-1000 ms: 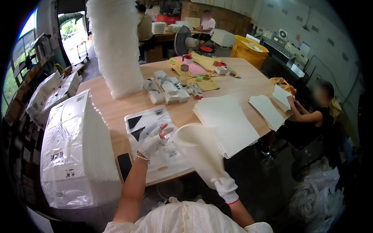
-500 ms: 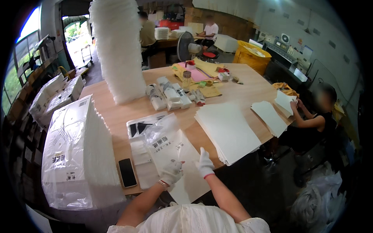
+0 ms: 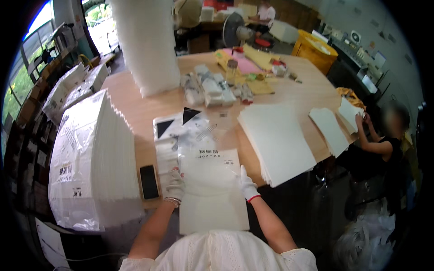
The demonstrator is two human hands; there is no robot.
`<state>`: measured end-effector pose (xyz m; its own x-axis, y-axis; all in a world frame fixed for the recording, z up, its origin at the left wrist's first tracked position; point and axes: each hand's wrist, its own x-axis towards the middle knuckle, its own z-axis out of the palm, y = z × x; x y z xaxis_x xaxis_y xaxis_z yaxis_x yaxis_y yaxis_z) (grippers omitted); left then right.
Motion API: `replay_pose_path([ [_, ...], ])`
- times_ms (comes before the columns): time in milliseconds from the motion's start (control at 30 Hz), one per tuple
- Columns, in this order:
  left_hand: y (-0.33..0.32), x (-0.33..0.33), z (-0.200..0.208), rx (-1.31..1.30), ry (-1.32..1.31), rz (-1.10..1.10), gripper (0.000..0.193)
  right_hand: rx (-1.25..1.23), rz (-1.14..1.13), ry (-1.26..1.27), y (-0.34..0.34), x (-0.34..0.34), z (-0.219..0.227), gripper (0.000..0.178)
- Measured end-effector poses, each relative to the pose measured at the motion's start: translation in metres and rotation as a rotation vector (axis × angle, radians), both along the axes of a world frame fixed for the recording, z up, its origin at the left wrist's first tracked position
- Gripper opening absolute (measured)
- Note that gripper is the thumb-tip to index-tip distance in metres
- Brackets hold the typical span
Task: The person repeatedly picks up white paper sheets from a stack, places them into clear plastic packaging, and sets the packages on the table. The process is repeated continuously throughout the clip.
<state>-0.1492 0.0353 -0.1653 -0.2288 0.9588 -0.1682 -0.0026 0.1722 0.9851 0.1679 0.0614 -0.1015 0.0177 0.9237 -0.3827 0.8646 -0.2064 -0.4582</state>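
A stack of white paper sheets (image 3: 214,212) lies in front of me, its far part inside a clear printed plastic bag (image 3: 199,135) and its near end bare by my body. My left hand (image 3: 175,186), in a white glove, closes on the stack's left edge. At the right edge, my white-gloved right hand (image 3: 248,185) grips the same stack, thumb upward along the side and the other fingers mostly hidden. More flat printed bags (image 3: 165,147) lie partly under the stack's left side.
A phone (image 3: 149,182) lies left of my left hand, beside a tall wrapped paper pile (image 3: 92,158). To the right are fanned white sheets (image 3: 278,140). Farther back stand a high white stack (image 3: 149,49) and wrapped bundles (image 3: 212,88). A co-worker (image 3: 389,135) handles sheets at the right.
The bag and paper have turned from slanted to straight in front of me. My hands have moved apart to the stack's two sides. The view has tilted down.
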Motion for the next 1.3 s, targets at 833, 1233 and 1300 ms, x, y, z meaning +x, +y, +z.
replay_pose_path([
  [833, -0.132, 0.034, 0.204, 0.568, 0.563, -0.32, 0.007, -0.109, -0.362, 0.887, -0.131, -0.002, -0.031, 0.051],
  [1233, -0.199, -0.221, 0.328, 1.068, 0.711, 0.919, 0.023, -0.009, 0.847, 1.445, -0.097, -0.311, 0.159, 0.026],
  [1300, -0.228, -0.302, 0.308, 1.064, 0.169, 0.795, 0.026, -0.728, 0.686, 1.365, -0.127, -0.32, 0.234, 0.025],
])
